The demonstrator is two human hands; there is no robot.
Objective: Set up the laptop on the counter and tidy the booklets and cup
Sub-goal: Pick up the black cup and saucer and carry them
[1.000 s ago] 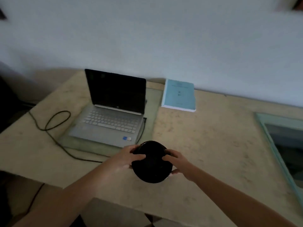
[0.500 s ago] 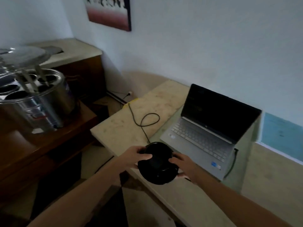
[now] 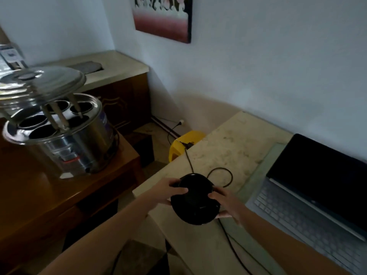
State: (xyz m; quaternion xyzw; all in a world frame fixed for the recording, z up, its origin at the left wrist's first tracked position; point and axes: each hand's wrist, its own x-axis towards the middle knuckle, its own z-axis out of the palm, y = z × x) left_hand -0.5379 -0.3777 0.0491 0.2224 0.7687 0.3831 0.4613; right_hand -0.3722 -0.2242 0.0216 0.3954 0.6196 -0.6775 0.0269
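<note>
A black cup with its black saucer (image 3: 195,203) is held in the air above the left end of the pale stone counter (image 3: 228,147). My left hand (image 3: 168,190) grips its left side and my right hand (image 3: 224,203) grips its right side. The open silver laptop (image 3: 309,197) with a dark screen stands on the counter at the right, partly cut off by the frame edge. Its black cable (image 3: 222,175) loops across the counter behind the cup. No booklets are in view.
A steel urn (image 3: 65,139) with a raised lid stands on a dark wooden cabinet (image 3: 49,205) at the left. A yellow object (image 3: 182,143) sits on the floor by the counter's end. A picture (image 3: 162,16) hangs on the wall.
The view has swung left: the blue booklet has left the frame, and the steel urn and wooden cabinet have come in. Both hands still hold the black cup, now over the counter's left end.
</note>
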